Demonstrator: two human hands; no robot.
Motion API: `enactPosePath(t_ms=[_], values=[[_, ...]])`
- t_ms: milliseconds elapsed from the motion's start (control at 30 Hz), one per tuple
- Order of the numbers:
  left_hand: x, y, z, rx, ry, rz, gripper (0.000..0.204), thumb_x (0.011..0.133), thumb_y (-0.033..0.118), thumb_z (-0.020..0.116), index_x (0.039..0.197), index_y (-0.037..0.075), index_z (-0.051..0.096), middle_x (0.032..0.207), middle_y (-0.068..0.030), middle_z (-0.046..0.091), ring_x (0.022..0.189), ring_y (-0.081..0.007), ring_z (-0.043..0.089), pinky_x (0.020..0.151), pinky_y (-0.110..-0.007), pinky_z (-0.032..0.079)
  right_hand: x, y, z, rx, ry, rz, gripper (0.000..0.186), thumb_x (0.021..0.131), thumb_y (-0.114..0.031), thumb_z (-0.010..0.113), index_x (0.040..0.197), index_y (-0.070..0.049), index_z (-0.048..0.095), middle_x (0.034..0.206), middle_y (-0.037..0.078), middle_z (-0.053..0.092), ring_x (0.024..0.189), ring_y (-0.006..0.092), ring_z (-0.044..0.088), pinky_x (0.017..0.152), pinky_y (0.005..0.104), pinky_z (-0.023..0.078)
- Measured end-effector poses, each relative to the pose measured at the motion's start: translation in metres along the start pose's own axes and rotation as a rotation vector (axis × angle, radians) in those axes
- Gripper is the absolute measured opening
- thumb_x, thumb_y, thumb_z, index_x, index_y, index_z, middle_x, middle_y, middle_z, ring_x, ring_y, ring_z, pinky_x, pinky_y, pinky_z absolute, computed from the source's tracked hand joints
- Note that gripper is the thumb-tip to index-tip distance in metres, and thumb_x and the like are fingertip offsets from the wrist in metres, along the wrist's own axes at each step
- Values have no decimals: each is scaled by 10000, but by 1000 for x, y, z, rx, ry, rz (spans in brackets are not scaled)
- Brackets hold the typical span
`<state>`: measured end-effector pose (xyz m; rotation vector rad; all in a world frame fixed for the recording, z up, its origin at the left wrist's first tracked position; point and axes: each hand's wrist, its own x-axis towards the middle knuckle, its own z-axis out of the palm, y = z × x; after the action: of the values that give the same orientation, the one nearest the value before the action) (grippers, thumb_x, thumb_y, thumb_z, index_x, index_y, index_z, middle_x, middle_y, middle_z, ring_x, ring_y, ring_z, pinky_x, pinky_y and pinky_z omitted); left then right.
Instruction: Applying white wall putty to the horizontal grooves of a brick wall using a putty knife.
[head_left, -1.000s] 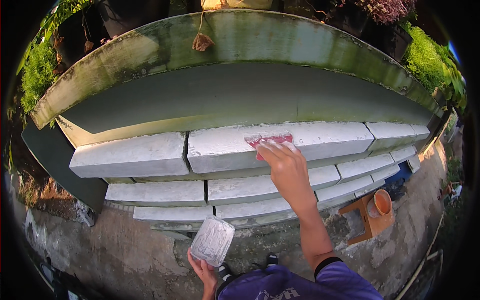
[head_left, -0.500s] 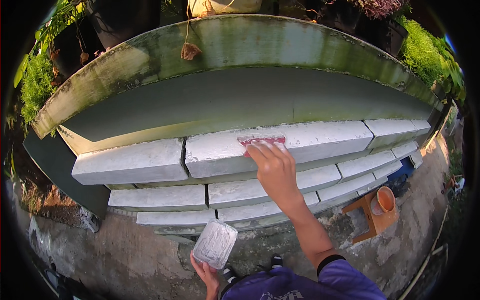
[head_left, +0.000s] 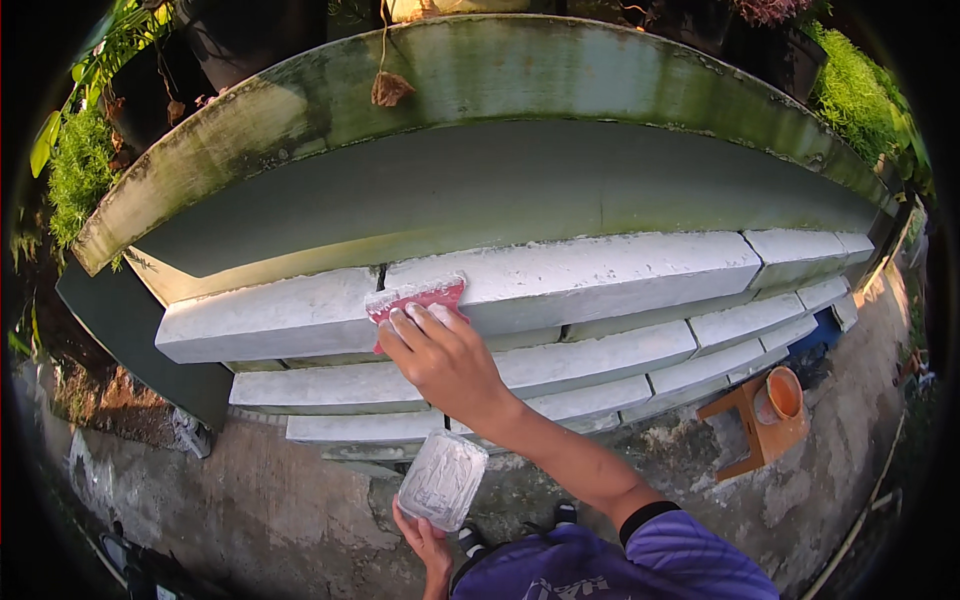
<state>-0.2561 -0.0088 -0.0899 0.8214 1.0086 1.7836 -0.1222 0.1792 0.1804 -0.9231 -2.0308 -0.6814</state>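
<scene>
Landmark: long white top block point(head_left: 600, 270), the middle one of the uppermost row.

Right hand point(head_left: 447, 365): closed around a red scraper point(head_left: 440, 293), knuckles up, white smears on the fingertips. Scraper is at the left end of the landmark, over the dark joint between it and the left-hand white block point(head_left: 270, 318). White paste coats the scraper's far edge; blade contact with the surface: cannot tell.

Left hand point(head_left: 428, 540): holds a shallow rectangular tray point(head_left: 443, 482) by its near left edge, well on the near side of the landmark. Tray is tilted, its inside smeared with white paste.

Surroundings: two lower rows of white blocks step down on the landmark's near side. Beyond the landmark, a green-stained concrete ledge point(head_left: 520, 75) juts out, with a dried brown leaf point(head_left: 392, 90) hanging before it. Near side, right of the landmark: an orange-brown stool point(head_left: 775, 445) on the concrete floor point(head_left: 290, 490), carrying an orange bucket point(head_left: 785, 392).
</scene>
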Motion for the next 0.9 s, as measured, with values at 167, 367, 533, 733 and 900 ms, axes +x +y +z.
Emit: enactPosePath(t_ms=[167, 367, 533, 733, 900], values=[[-4, -1, -9, -2, -7, 10, 661, 1027, 272, 500, 1558, 69, 163, 1563, -118, 269, 1387, -284, 373, 1128, -432, 336, -15, -23, -23, 172, 79, -155, 239, 820, -140, 672, 1052, -87, 698, 1106, 55, 703, 1022, 207, 678, 884, 353, 539], [-1, 2, -17, 11, 0, 4, 657, 1016, 241, 517, 1556, 78, 180, 1530, -143, 317, 1353, -289, 401, 1102, -420, 353, -18, 60, -45, -190, 270, 308, 283, 748, 7, 648, 1015, -59, 714, 1000, 91, 724, 969, 265, 692, 831, 400, 529], [14, -3, -1, 49, -55, -4, 633, 1036, 225, 467, 1565, 78, 152, 1577, -128, 249, 1409, -303, 348, 1142, -445, 321, -39, 30, -22, -271, 19, 303, 280, 778, -73, 660, 1052, -28, 692, 1121, 129, 684, 1051, 288, 659, 883, 402, 508], [18, -3, 23, -62, -39, 0, 680, 1005, 257, 545, 1550, 65, 186, 1537, -151, 303, 1373, -298, 381, 1111, -423, 343, -36, 37, -46, 70, 188, 176, 284, 768, -12, 647, 1044, -40, 709, 1032, 89, 710, 1005, 256, 668, 870, 399, 503], [10, -4, 18, -61, -73, 1, 690, 1006, 272, 550, 1551, 68, 181, 1524, -159, 327, 1361, -305, 396, 1107, -433, 345, -63, 119, -77, -198, 240, 315, 307, 746, 10, 651, 1045, -39, 702, 1064, 95, 706, 1010, 260, 656, 882, 421, 491]])
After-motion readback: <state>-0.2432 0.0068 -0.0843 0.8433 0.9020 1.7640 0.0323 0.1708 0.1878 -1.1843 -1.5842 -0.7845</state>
